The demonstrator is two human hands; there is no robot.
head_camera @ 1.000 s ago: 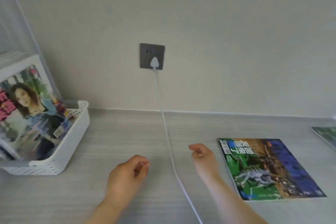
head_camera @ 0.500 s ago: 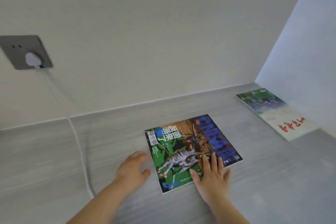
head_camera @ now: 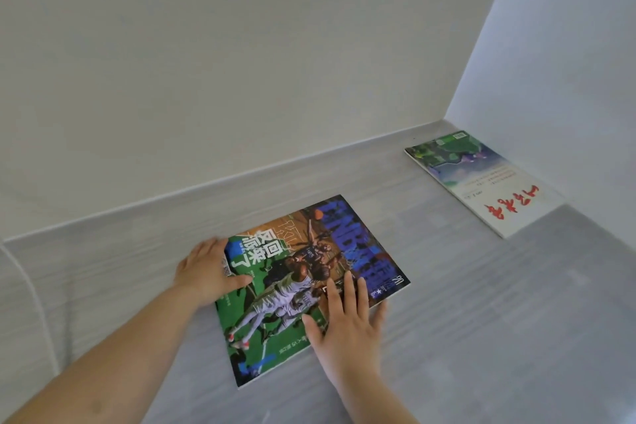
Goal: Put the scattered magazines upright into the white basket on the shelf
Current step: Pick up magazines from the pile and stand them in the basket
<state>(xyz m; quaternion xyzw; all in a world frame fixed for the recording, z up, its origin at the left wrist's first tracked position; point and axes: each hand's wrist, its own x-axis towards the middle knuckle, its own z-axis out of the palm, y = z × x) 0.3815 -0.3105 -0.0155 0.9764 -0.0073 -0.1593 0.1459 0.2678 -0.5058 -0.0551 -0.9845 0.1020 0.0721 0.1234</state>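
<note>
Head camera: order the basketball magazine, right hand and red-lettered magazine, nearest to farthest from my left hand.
1. basketball magazine, gripped by the left hand.
2. right hand, on that magazine's right end.
3. red-lettered magazine, far off at right.

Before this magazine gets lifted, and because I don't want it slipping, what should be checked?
1. Grip: left hand has its thumb on the basketball magazine, fingers curled at its left edge: ok.
2. Steadying: right hand lies flat on the cover's near-right edge: ok.
3. Magazine raised off the shelf: lying flat: not ok.
4. Path to the white basket: basket out of view: cannot tell.
5. Obstruction: second magazine lies apart, beside the side wall: ok.
</note>
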